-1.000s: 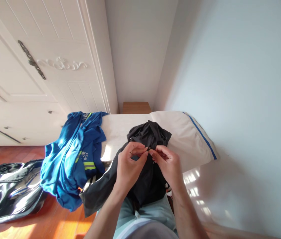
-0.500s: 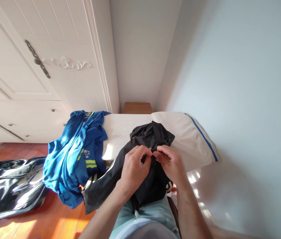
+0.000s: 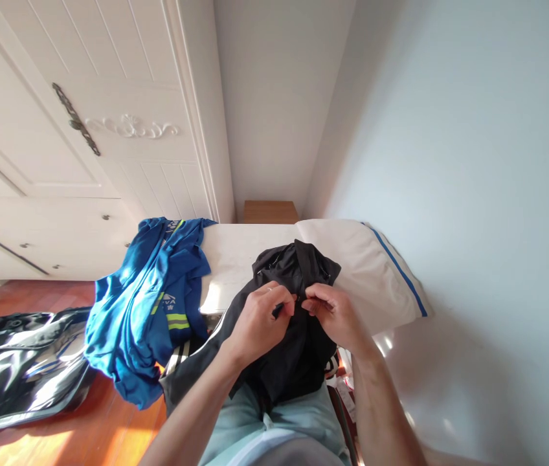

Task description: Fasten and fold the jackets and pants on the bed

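Observation:
A black garment with a white stripe along its sleeve lies over my lap and the edge of a white surface. At its middle, below the collar, my left hand pinches the front of the cloth. Just to the right, my right hand has thumb and fingers pressed together on the same part of the garment. A small gap lies between the two sets of fingertips. The fastening under them is too small to make out.
Blue clothing with yellow stripes hangs over the surface at the left. A clear-and-black bag lies on the wooden floor. White fabric with a blue edge is at the right, by the wall. A white cabinet stands behind.
My fingertips have moved slightly apart on the garment, the right hand shifting a little to the right. The left forearm sits a bit further left.

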Demonstrator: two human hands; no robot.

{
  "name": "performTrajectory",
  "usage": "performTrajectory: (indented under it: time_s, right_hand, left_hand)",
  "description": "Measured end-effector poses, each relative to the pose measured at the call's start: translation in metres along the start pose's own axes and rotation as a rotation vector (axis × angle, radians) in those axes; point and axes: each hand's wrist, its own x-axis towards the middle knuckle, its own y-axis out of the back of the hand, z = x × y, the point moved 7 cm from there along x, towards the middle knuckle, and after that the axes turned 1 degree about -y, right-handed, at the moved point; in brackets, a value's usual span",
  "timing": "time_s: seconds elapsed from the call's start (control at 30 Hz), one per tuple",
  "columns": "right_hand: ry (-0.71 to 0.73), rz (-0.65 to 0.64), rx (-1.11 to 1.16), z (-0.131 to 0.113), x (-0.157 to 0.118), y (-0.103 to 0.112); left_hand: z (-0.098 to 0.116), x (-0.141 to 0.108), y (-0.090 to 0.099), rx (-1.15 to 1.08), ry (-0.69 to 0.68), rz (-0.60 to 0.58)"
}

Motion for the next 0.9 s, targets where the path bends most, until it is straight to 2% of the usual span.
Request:
performTrajectory:
  time_s: [0.17,0.3,0.47,0.73,0.9]
  right_hand:
    - [-0.005,-0.003,0.020,0.005,0.001,0.000]
    - [-0.003,0.021,0.020,0.006,-0.001,0.001]
    - [-0.062,-0.014,0.082,0.010,0.001,0.000]
    - [-0.183,-0.074,0.285,0.020,-0.001,-0.001]
    - [-0.190,-0.117,0.370,0.022,-0.004,-0.006]
  left_hand:
    - [-0.002,0.000,-0.002,-0.036,0.002,0.005]
    - [-0.013,-0.002,-0.005,-0.178,0.115,0.007]
    - [-0.029,-0.005,-0.010,-0.377,0.217,0.039]
    - [-0.036,-0.010,-0.013,-0.365,0.310,0.127]
    - [-0.039,-0.013,-0.009,-0.379,0.361,0.171]
